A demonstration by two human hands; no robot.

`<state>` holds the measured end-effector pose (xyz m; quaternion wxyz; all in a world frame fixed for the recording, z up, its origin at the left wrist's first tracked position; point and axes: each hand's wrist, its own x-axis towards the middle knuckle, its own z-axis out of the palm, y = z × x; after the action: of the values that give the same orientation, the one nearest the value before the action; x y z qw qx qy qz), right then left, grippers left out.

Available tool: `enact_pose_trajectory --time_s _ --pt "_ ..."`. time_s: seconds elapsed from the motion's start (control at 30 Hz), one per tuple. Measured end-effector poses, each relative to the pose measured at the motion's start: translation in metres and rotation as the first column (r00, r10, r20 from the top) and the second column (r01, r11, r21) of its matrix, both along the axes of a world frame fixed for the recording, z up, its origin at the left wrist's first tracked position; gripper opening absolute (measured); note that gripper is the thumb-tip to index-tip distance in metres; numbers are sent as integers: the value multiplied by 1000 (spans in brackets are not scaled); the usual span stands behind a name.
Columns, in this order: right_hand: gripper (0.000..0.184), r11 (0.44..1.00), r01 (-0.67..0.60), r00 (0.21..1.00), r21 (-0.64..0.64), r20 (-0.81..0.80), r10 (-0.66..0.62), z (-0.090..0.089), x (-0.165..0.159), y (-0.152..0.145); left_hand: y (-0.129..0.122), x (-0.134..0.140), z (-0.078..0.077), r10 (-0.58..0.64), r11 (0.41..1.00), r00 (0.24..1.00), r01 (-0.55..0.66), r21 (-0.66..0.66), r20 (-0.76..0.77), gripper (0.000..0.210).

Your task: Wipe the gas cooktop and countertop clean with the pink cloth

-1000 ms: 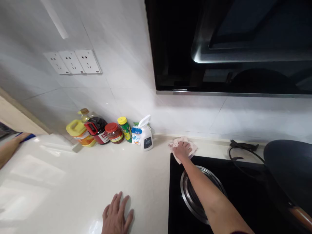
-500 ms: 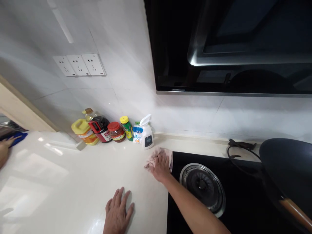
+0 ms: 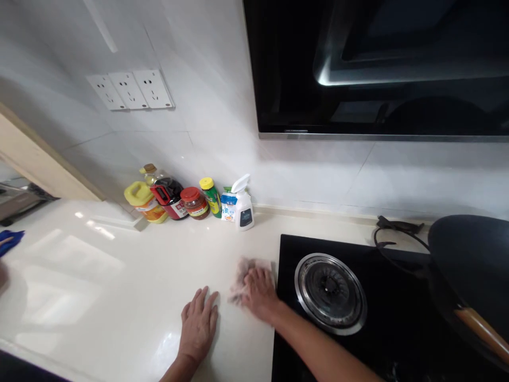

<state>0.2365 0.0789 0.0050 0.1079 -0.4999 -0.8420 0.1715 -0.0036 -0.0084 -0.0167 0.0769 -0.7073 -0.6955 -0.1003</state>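
Note:
Under my right hand [image 3: 260,293] a pale pink cloth [image 3: 239,284] is pressed onto the white countertop [image 3: 131,297], just left of the black cooktop [image 3: 314,353]. The cloth is blurred, and its right part is hidden by my fingers. To the left, my left hand [image 3: 199,324] rests palm down on the counter with its fingers stretched out, holding nothing. Behind both hands, a white spray bottle [image 3: 244,209] stands upright near the wall.
Left of the spray bottle stand a blue-white packet [image 3: 228,207], a green yellow-capped container [image 3: 211,199], a red-lidded jar [image 3: 195,204] and bottles [image 3: 169,199]. A wok [image 3: 469,265] sits on the right burner. Another person's blue cloth [image 3: 11,241] shows at far left.
My right hand has drawn the pink cloth nearer to me, away from the spray bottle. My left hand stays flat on the counter. At far left, the blue cloth has moved nearer and left.

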Motion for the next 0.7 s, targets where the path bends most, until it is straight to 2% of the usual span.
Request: enact_pose_trajectory --time_s 0.1,0.17,0.23,0.3,0.37,0.47,0.6,0.7 --pt "59 989 142 984 -32 110 -138 26 16 69 -1 2 2 -3 1000 1000 3 -6 11 44" --pt "64 980 198 971 -35 146 -191 35 24 101 -2 3 2 -1 1000 1000 1 -9 18 43" --pt "72 973 229 962 -31 161 -221 35 25 116 -2 4 2 0 1000 1000 1 -11 25 43" --pt "79 969 245 957 -26 167 -237 30 22 115 -2 5 3 -3 1000 1000 4 -15 29 42" --pt "82 971 236 959 -22 166 -230 24 16 100 -2 6 4 -7 1000 999 8 -20 32 42" --pt "80 981 193 973 -3 132 -191 18 5 58 -1 7 7 -2 999 999 3 -34 36 43" --pt "69 983 171 985 71 -12 -171 8 -5 -32 1 10 10 24 997 999 -21 -68 47 44" --pt "51 979 172 975 106 -160 -154 -3 -11 -104 3 12 13 38 995 997 -32 -99 60 46"
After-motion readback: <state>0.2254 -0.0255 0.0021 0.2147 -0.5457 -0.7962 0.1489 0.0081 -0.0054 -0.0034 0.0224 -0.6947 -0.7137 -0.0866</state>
